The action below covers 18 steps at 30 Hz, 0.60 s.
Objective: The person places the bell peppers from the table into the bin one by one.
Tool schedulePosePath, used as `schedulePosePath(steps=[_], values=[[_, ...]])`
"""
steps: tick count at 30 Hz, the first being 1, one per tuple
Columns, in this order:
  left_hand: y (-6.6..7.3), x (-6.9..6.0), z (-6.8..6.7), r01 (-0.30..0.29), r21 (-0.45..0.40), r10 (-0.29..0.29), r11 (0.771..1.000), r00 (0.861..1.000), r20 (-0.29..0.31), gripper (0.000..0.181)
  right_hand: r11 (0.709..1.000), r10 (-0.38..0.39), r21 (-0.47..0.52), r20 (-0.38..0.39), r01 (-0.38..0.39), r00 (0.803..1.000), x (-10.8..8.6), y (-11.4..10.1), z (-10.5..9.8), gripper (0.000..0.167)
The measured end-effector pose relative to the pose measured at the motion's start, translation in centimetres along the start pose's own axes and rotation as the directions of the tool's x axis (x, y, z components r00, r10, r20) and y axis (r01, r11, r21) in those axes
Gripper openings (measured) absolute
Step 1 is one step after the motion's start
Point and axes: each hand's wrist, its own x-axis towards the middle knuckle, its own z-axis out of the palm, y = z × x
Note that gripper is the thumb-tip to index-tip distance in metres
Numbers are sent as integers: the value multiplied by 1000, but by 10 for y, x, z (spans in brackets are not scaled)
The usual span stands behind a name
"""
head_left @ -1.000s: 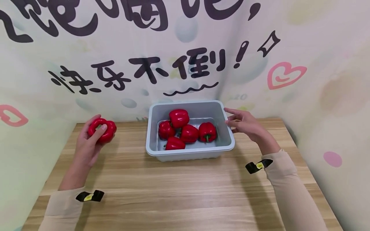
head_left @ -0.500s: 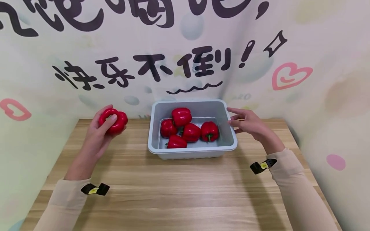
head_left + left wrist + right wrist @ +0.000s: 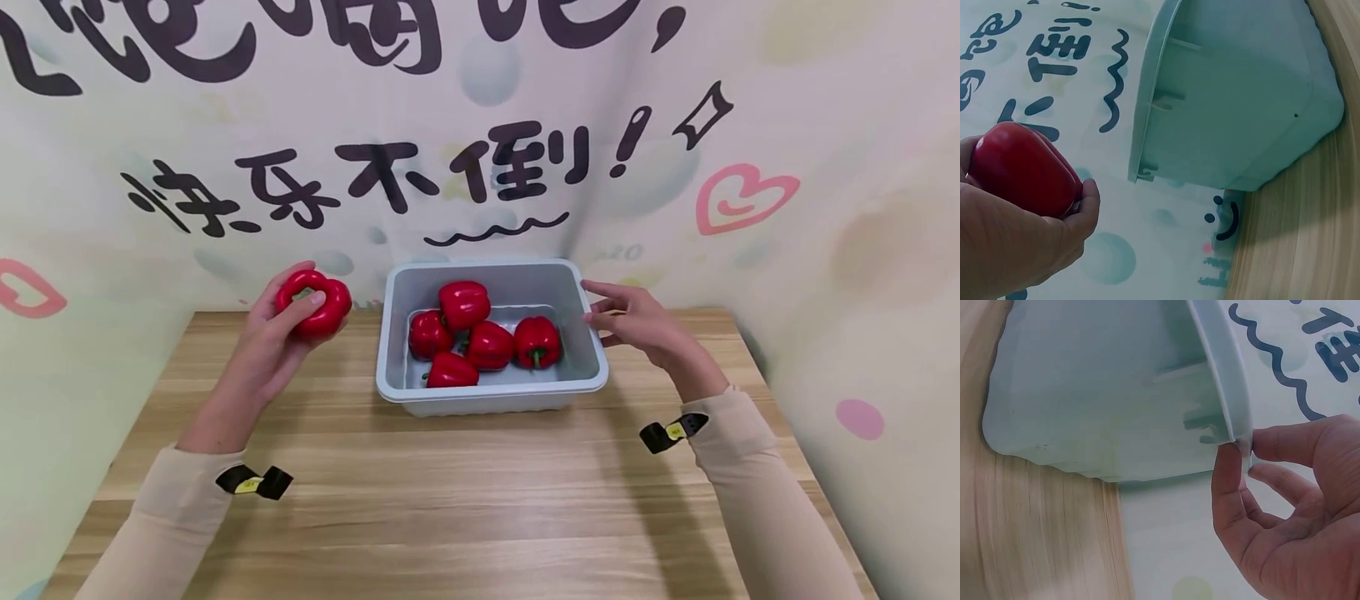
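Observation:
My left hand (image 3: 273, 350) grips a red bell pepper (image 3: 330, 308) above the table, to the left of the grey plastic bin (image 3: 491, 398). The thumb lies across the pepper's stem end, and the left wrist view shows fingers curled under the pepper (image 3: 1025, 169). On the right, my right hand (image 3: 637, 321) pinches the bin's right rim; in the right wrist view, thumb and finger meet at the rim (image 3: 1225, 381). Several red bell peppers lie inside the bin, among them one at the right (image 3: 537, 342) and one resting higher at the back (image 3: 464, 304).
The bin stands on a wood-grain table (image 3: 465, 500), close to the back wall sheet (image 3: 315, 100) printed with black lettering. Wall sheets also flank the table at left and right. Black bands with small devices (image 3: 255, 483) sit on both sleeves.
My left hand has carried its bell pepper rightward and slightly up, nearer the bin. The right hand stays at the bin's rim, and the peppers inside have not moved.

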Motion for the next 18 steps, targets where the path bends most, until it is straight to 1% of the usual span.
schedulePosePath(steps=[9,15,18], values=[[3,11,13,32,9,-32,999,999,22,55,1000,-21,-20,2,21,1000,2,-2,3,69],[5,18,24,41,51,-43,998,999,32,66,1000,-19,-22,4,19,1000,0,0,2,69],[5,22,29,38,66,-41,997,998,41,64,999,-25,-21,2,25,1000,-1,0,2,68]])
